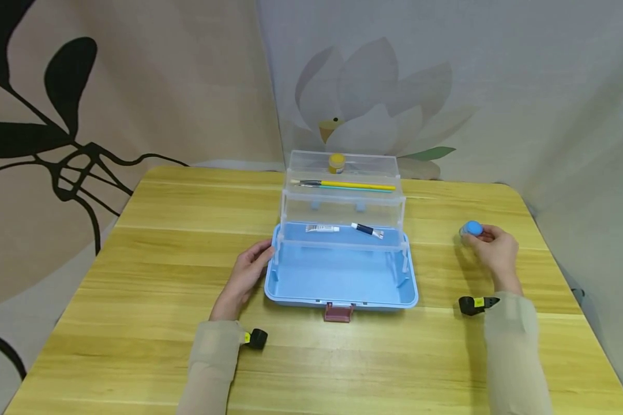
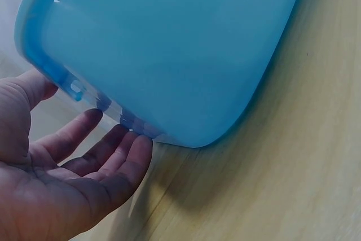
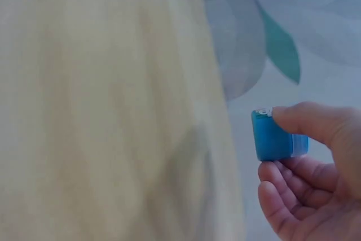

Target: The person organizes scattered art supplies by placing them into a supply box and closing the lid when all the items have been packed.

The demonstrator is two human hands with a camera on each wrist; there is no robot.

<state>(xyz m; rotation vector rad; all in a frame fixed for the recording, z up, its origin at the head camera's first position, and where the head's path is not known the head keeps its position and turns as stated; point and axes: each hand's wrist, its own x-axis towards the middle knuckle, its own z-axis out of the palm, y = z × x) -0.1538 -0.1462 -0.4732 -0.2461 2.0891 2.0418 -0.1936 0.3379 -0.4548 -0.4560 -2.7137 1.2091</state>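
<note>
We saw a light wooden desk (image 1: pixel 150 300) with bare board along its near edge and toward its left edge. At its middle stood one blue plastic storage box with clear fold-out tiers (image 1: pixel 341 276), opened, its red latch (image 1: pixel 338 312) facing the near edge. Our left hand (image 1: pixel 245 275) lay beside the box's left wall, fingers (image 2: pixel 115 156) straight and relaxed, touching the rounded corner and gripping nothing. Our right hand (image 1: pixel 493 249) was near the desk's right edge, well apart from the box, pinching one small jar with a blue cap (image 3: pixel 273 136) between thumb and curled fingers (held clear of the board in the wrist view). The tiers carried two paintbrushes (image 1: pixel 342 185), one yellow-capped jar (image 1: pixel 336 163) and two small tubes (image 1: pixel 322 229). The bottom blue tray held none of them.
</note>
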